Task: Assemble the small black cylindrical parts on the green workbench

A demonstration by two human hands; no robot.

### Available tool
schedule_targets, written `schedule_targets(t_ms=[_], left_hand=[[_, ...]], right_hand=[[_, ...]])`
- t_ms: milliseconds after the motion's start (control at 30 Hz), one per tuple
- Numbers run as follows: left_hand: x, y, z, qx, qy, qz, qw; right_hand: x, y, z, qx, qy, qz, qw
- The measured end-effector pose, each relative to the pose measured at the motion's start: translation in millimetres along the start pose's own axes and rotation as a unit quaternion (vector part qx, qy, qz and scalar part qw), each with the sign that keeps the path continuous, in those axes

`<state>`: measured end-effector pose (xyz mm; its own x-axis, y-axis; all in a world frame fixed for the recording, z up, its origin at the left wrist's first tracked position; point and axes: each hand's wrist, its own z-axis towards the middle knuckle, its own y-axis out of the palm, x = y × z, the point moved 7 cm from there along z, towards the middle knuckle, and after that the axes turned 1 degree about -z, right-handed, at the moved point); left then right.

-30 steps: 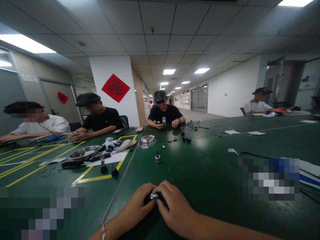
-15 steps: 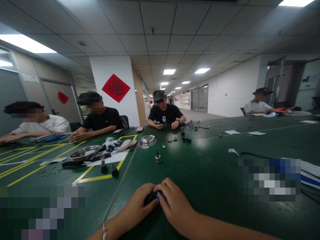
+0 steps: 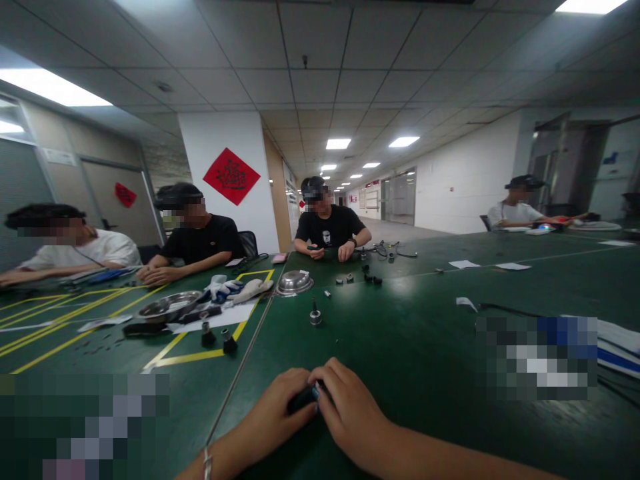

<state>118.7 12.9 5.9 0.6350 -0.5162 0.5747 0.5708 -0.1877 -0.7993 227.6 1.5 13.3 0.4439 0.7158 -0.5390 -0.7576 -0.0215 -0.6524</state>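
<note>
My left hand [image 3: 275, 405] and my right hand [image 3: 351, 408] meet low in the middle of the view, over the green table. Between them sits a small dark part [image 3: 301, 400] with a bluish end, mostly covered by my fingers. The left thumb and fingers curl around its dark body. At the bluish end, my right fingertips pinch it. Farther out on the table stands a round metal piece with a dark stem [image 3: 315, 316], apart from both hands.
Black fittings [image 3: 229, 343] stand left, near yellow tape and a metal basin [image 3: 170, 305]. Gloves [image 3: 224, 289] lie beside an upturned metal bowl [image 3: 295, 283]. Small black parts [image 3: 373, 279] lie farther off. Several people sit around the table. Blurred blocks hide both lower sides.
Both hands stay nearly in place around the dark part, with slight finger movement. The person across has turned their head toward the left of the view.
</note>
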Motion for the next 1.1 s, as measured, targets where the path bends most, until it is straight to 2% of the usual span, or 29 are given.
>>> schedule_targets(t_ms=[233, 500, 767, 1000, 1100], left_hand=[[5, -2.3, -1, 0.009, -0.007, -0.006, 1.0], [2, 0.0, -1, 0.009, -0.001, 0.008, 1.0], [-3, 0.5, -4, 0.021, 0.005, 0.006, 1.0], [0, -0.7, -4, 0.016, 0.007, 0.013, 1.0], [-1, 0.3, -4, 0.016, 0.012, 0.011, 1.0]], right_hand=[[-2, 4, -1, -0.026, -0.008, -0.055, 0.998], [-1, 3, -1, -0.026, -0.014, -0.028, 0.999], [-4, -5, -3, 0.03, -0.016, 0.012, 0.999], [2, -3, -5, 0.059, -0.008, -0.007, 0.998], [-3, -7, -5, 0.069, -0.03, -0.004, 0.997]])
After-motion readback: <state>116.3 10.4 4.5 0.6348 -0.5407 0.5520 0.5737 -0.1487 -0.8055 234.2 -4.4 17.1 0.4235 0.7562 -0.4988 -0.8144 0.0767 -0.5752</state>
